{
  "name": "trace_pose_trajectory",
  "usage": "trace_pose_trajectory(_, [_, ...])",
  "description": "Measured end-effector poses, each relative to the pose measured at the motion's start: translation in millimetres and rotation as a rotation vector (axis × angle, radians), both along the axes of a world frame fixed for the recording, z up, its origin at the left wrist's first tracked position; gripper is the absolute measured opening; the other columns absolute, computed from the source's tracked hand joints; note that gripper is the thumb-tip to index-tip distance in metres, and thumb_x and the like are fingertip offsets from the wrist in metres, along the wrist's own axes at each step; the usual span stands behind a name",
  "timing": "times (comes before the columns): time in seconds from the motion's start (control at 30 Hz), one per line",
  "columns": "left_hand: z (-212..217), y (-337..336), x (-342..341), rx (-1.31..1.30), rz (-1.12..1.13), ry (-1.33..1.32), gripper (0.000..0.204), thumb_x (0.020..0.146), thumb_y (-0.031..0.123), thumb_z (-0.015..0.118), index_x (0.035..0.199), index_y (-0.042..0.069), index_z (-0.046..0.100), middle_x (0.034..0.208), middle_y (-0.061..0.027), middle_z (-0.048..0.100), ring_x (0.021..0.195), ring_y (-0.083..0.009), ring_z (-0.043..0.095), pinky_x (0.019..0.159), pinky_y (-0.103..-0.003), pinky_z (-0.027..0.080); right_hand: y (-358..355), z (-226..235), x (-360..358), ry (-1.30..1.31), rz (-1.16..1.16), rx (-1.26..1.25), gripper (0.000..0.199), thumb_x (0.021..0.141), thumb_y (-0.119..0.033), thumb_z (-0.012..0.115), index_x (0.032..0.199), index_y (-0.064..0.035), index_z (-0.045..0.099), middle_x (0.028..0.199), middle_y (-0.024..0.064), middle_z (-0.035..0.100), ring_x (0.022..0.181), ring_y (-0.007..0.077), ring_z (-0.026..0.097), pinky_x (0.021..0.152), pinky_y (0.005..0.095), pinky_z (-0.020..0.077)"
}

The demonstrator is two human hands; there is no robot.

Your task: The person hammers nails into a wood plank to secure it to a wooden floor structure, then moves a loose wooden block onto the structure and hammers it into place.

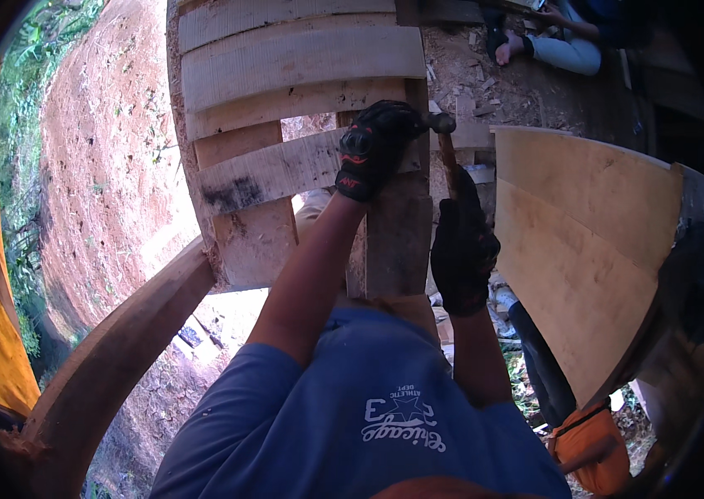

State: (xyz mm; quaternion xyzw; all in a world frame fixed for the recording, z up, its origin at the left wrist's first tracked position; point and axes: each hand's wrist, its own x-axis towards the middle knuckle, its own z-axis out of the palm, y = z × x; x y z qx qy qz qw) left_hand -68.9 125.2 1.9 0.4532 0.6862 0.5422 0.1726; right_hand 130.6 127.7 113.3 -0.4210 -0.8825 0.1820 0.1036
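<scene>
No packages, signs or screens are in view. The only labels are small red markings on the back and cuff of the black glove on the left hand [375, 148], just below its fingers [398, 116], curved and blocky in shape.
</scene>
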Motion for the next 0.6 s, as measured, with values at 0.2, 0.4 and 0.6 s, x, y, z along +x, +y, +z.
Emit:
trace_pose_trajectory(0.2, [5.8,-0.4,0.8,-0.067,0.015,0.041,0.010,0.089,0.011,0.080,0.099,0.008,0.081,0.104,-0.0120,0.078,0.104,-0.0318,0.075,0.092,-0.043,0.060,-0.1,-7.1,-6.7,-0.131,-0.021,-0.121,0.044,0.109,-0.014,0.061,0.153,-0.0078,0.060,0.131,0.0206,0.076,0.100,0.0358,0.079,0.082,0.0425,0.0625])
trace_pose_trajectory(0.4, [0.5,-0.7,-0.2,-0.003,-0.016,0.033,0.010,0.090,0.008,0.078,0.099,0.008,0.081,0.104,-0.0126,0.078,0.104,-0.0326,0.075,0.092,-0.044,0.060,1.1,11.0,-2.2,0.224,-0.048,0.013,0.041,0.112,-0.014,0.057,0.152,-0.0035,0.059,0.141,0.0189,0.072,0.115,0.0337,0.077,0.089,0.0382,0.0629])
trace_pose_trajectory(0.6, [-0.7,0.1,0.5,-0.009,0.015,0.013,0.010,0.089,0.009,0.079,0.099,0.007,0.080,0.103,-0.0129,0.077,0.102,-0.0333,0.074,0.093,-0.044,0.059,2.2,-3.2,-1.1,-0.098,0.041,0.021,0.042,0.110,-0.013,0.060,0.151,-0.0051,0.060,0.142,0.0174,0.072,0.106,0.0301,0.079,0.082,0.0382,0.0629])
